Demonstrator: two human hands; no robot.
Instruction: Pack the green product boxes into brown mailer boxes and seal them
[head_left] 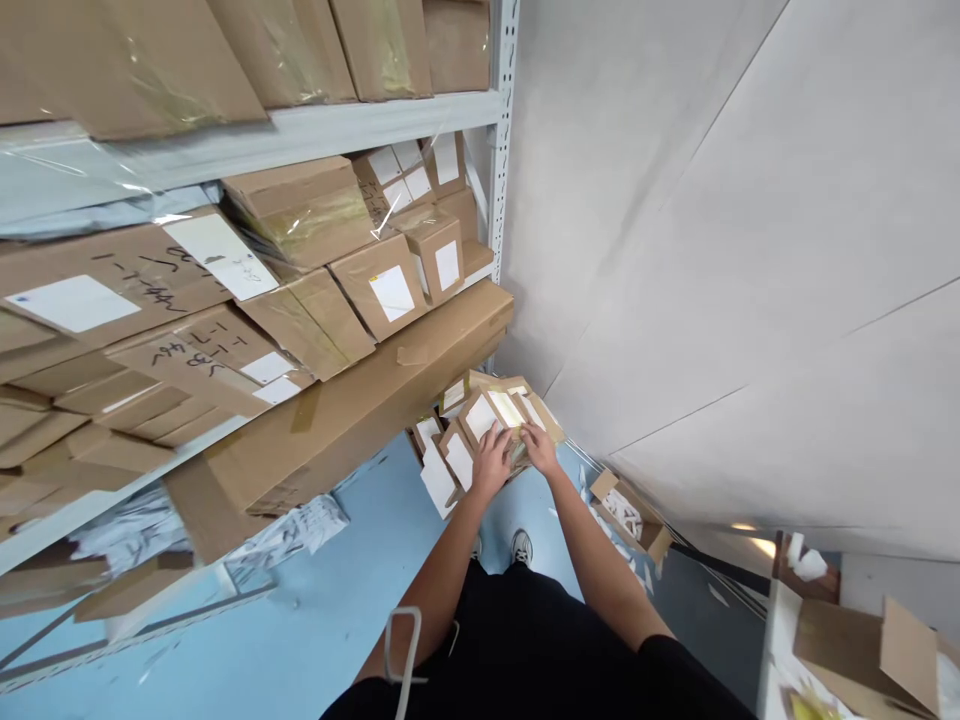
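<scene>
Black clothing [540,650] spans the lower edge. Left hand [492,460] and right hand [538,447] contact labelled cardboard boxes [480,415]; whether the fingers clamp cannot be determined.

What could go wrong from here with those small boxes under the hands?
The small boxes sit close together at uneven angles, so shifting one with the left hand or right hand might topple a neighbor. The long carton is close beside them and could get bumped. White scraps near the open carton might slip underfoot.
</scene>
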